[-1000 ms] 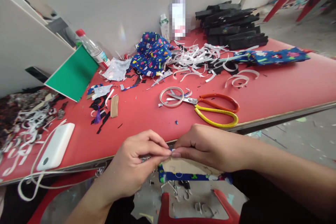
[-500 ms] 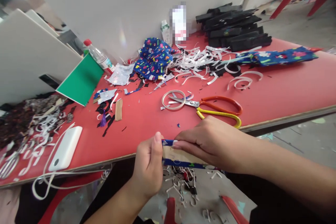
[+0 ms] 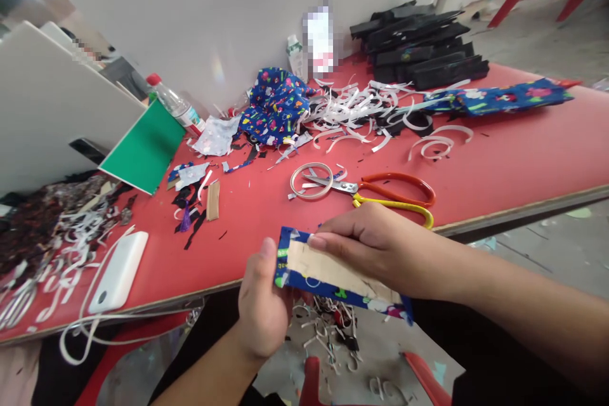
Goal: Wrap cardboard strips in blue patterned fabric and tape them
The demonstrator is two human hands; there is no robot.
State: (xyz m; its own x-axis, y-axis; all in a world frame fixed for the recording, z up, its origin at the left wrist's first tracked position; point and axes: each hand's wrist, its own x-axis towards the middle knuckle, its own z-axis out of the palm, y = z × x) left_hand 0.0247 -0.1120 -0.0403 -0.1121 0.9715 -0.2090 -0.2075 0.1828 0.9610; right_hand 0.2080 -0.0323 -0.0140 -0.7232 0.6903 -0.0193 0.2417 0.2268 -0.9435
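A flat strip (image 3: pixel 328 266), blue patterned fabric folded around a beige board, is held tilted just over the table's front edge. My right hand (image 3: pixel 371 247) grips its upper long side, thumb lying on the beige face. At the strip's left end is my left hand (image 3: pixel 266 301), thumb raised beside the folded corner and fingers curled beneath, partly hidden. Past my right hand lie scissors (image 3: pixel 394 187) with one orange and one yellow handle. Their blades pass through a roll of pale tape (image 3: pixel 311 195).
White curled strips (image 3: pixel 352 104), blue patterned fabric (image 3: pixel 276 104) and a stack of black pieces (image 3: pixel 419 44) lie along the back of the red table (image 3: pixel 257 216). A green board (image 3: pixel 143 146), a bottle (image 3: pixel 176 104) and a white power bank (image 3: pixel 118 273) with a cable are at left.
My left thumb has shifted off the strip's end, baring the folded blue corner. The strip has tipped so more of its beige face shows. My right hand keeps its grip.
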